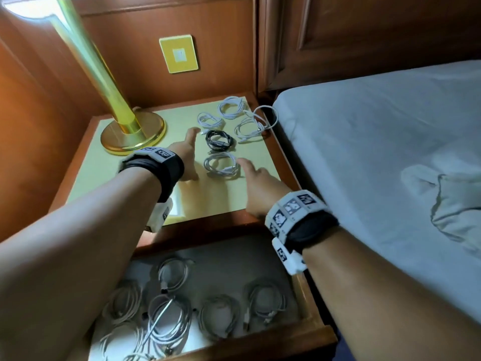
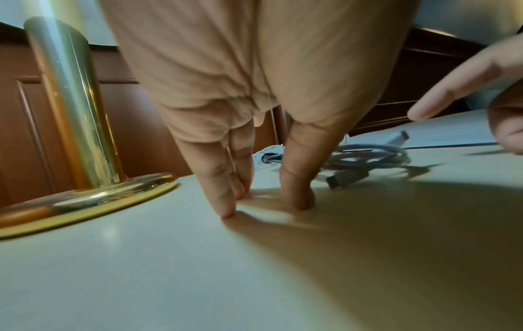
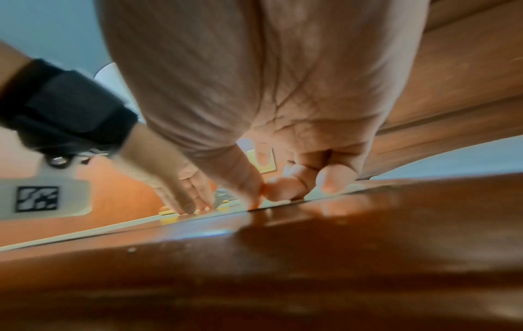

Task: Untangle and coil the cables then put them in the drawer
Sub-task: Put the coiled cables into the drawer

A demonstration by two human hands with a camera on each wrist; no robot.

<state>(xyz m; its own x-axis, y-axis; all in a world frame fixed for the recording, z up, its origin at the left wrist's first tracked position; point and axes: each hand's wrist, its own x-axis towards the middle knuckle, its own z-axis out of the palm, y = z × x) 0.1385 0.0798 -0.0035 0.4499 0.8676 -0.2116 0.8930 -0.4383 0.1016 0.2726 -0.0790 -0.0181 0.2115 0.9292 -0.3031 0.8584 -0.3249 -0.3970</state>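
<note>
Several coiled cables lie on the nightstand top (image 1: 208,199): a grey coil (image 1: 221,165) (image 2: 368,156) nearest me, a black coil (image 1: 218,140) behind it, and white coils (image 1: 231,108) at the back. My left hand (image 1: 188,152) (image 2: 266,201) sits just left of the grey and black coils, its straight fingertips resting on the tabletop and holding nothing. My right hand (image 1: 251,170) (image 3: 283,190) is just right of the grey coil, with its fingers loosely bent over the top and empty. Below, the drawer (image 1: 307,337) stands open with several coiled cables (image 1: 169,274) inside.
A brass lamp base (image 1: 132,136) (image 2: 85,197) stands at the back left of the top. One white cable loop (image 1: 268,115) hangs over the right edge toward the bed (image 1: 377,152). Wooden panels enclose the left and back, and the back panel carries a yellow wall plate (image 1: 179,53).
</note>
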